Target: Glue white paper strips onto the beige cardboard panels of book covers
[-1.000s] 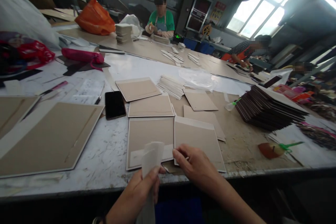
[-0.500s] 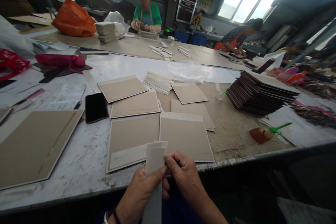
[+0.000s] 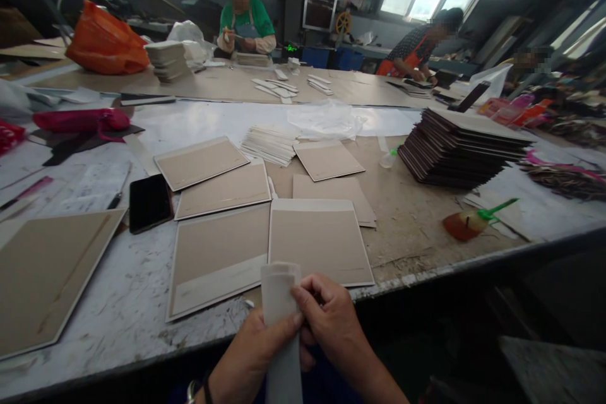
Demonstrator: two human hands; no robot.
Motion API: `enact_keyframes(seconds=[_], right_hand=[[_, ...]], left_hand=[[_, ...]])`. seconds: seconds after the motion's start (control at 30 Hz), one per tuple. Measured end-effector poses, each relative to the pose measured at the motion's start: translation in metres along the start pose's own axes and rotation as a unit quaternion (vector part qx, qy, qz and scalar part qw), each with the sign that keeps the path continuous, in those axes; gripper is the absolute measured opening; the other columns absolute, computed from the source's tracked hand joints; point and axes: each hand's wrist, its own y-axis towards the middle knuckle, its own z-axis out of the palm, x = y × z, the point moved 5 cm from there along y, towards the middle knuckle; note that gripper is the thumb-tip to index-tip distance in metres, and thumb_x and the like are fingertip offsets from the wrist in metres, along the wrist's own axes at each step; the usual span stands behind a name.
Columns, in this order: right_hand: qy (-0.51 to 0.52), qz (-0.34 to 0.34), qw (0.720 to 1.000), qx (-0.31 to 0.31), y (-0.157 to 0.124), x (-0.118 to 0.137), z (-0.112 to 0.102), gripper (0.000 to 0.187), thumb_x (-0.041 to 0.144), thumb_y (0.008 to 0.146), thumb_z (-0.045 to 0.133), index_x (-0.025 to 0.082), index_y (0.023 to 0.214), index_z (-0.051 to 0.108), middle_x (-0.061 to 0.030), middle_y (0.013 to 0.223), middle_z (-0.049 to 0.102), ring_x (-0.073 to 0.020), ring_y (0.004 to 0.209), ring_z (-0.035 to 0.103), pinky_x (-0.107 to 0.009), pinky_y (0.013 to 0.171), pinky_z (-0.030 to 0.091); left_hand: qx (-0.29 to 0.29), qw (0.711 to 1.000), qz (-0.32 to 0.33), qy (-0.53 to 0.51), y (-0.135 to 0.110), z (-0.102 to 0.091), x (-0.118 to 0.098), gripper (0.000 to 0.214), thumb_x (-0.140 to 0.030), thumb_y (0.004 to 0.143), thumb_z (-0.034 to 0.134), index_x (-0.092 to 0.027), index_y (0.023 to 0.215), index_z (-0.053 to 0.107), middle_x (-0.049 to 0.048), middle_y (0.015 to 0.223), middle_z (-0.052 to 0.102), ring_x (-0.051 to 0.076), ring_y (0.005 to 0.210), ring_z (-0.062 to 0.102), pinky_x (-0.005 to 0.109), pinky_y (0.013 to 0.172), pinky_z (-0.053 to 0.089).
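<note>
A long whitish strip (image 3: 280,290), seemingly of paper or thin card, stands upright in front of me at the table's edge. My left hand (image 3: 265,341) is wrapped round it, thumb across its face. My right hand (image 3: 326,312) pinches the strip's right edge between thumb and forefinger. Just beyond the strip's top lies a beige panel with a pale border (image 3: 317,240). To its left is another beige panel (image 3: 225,246) with a whitish strip (image 3: 218,284) along its near side. Whether the held strip is one layer or several I cannot tell.
More beige panels (image 3: 201,161) lie behind, near a pile of white strips (image 3: 269,144). A phone (image 3: 150,202) is at left. At right are a dark stack of panels (image 3: 464,145) and a bottle of amber liquid (image 3: 464,225). Two co-workers (image 3: 246,19) work across the table.
The view has shifted, so the table's things appear further left. Both hands keep their hold on the strip, with little visible movement.
</note>
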Motion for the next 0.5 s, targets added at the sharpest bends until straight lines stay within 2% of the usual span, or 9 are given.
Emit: enact_keyframes(seconds=[0.13,0.23,0.3,0.4,0.5], right_hand=[[-0.008,-0.017,0.998,-0.053,0.002,-0.004,-0.007,0.031,0.040,0.074,0.058,0.020,0.058,0.042,0.0063,0.051,0.042,-0.0077,0.045,0.042,-0.018,0.042,0.034],[0.066,0.000,0.997,-0.046,0.002,-0.005,-0.007,0.034,0.042,0.068,0.064,0.020,0.057,0.039,0.0078,0.049,0.040,-0.0073,0.043,0.040,-0.018,0.039,0.033],[0.126,0.017,0.992,-0.019,0.002,-0.005,-0.005,0.036,0.045,0.066,0.066,0.019,0.060,0.042,0.0083,0.049,0.040,-0.0067,0.041,0.038,-0.018,0.038,0.032],[0.181,0.016,0.983,0.011,0.002,-0.007,-0.001,0.035,0.047,0.070,0.063,0.018,0.063,0.046,0.0079,0.049,0.042,-0.0065,0.043,0.039,-0.018,0.042,0.032],[0.216,0.001,0.976,-0.009,0.002,-0.013,-0.002,0.032,0.046,0.075,0.060,0.017,0.068,0.050,0.0058,0.054,0.049,-0.0076,0.049,0.045,-0.019,0.049,0.036]], left_hand=[[-0.035,0.999,0.005,-0.030,0.002,-0.003,0.002,0.043,-0.047,0.064,0.069,-0.009,0.081,0.063,0.0083,0.065,0.065,0.016,0.056,0.059,0.026,0.056,0.047],[-0.036,0.998,0.002,-0.057,0.002,-0.006,0.004,0.044,-0.044,0.065,0.069,-0.007,0.087,0.063,0.0101,0.073,0.066,0.017,0.060,0.059,0.031,0.063,0.049],[-0.044,0.997,0.003,-0.070,0.001,-0.006,0.005,0.043,-0.045,0.067,0.068,-0.006,0.085,0.064,0.0109,0.073,0.065,0.017,0.060,0.059,0.033,0.064,0.050],[-0.062,0.993,0.015,-0.096,0.000,-0.005,0.004,0.044,-0.045,0.067,0.067,-0.007,0.090,0.064,0.0112,0.077,0.065,0.019,0.065,0.059,0.034,0.066,0.050],[-0.067,0.991,0.016,-0.116,-0.001,-0.005,0.006,0.046,-0.046,0.064,0.069,-0.010,0.093,0.064,0.0082,0.075,0.065,0.017,0.064,0.057,0.034,0.068,0.050]])
